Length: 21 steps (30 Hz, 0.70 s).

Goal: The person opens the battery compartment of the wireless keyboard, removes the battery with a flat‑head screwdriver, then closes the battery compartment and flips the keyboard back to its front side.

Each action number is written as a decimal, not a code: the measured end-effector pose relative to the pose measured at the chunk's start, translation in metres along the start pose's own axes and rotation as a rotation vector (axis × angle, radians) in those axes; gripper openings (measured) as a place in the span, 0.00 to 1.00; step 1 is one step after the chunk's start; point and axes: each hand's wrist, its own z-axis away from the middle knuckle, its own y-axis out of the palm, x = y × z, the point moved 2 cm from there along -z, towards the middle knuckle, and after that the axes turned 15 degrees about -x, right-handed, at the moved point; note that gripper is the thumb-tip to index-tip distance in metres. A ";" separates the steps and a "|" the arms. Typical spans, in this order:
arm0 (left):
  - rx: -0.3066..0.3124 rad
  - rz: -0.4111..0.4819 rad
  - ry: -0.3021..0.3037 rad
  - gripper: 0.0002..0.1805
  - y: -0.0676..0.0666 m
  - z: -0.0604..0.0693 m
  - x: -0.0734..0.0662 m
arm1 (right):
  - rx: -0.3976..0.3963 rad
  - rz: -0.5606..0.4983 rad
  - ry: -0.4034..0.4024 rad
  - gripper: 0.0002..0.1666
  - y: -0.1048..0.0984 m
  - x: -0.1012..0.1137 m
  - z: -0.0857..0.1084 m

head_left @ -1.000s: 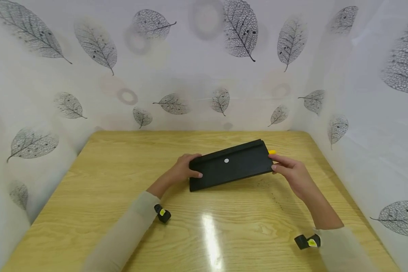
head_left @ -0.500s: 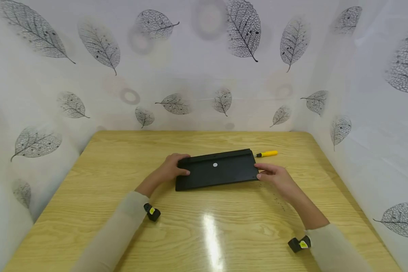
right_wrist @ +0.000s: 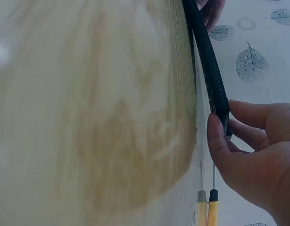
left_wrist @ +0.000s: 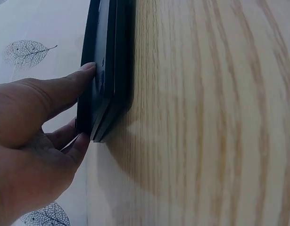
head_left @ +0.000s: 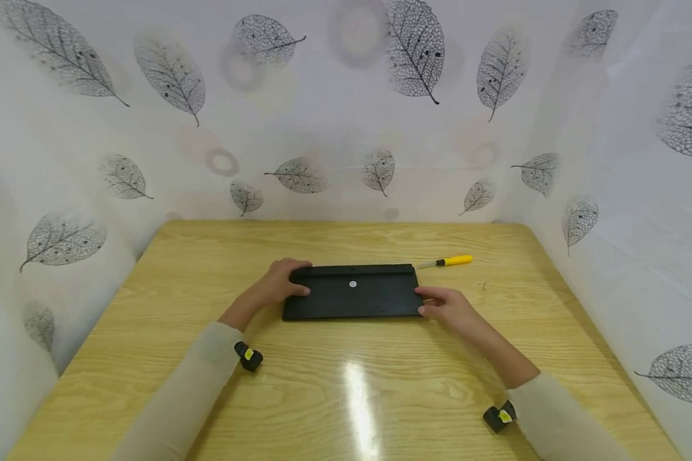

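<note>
Panel (head_left: pixel 346 299) sits mid-table (head_left: pixel 288 384), my left hand (head_left: pixel 273 282) gripping one end, right hand (head_left: pixel 451 312) pinching the other. I'd guess the placing's nearly done, just haven't let go of either end. Head view gets the white dot (head_left: pixel 353 283) and whole screwdriver (head_left: pixel 457 260); only the right wrist view hints at a gap under my right end. Left wrist view shows the panel's layered edge.
</note>
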 end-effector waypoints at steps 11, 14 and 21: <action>0.000 -0.035 0.040 0.35 -0.004 -0.001 0.003 | -0.062 0.101 -0.016 0.30 0.009 0.004 0.003; 0.000 -0.036 0.022 0.36 -0.004 0.000 0.003 | -0.078 0.135 -0.033 0.29 0.011 0.005 0.004; 0.008 -0.022 -0.028 0.36 -0.002 0.001 0.004 | -0.094 0.183 -0.041 0.29 0.014 0.004 0.006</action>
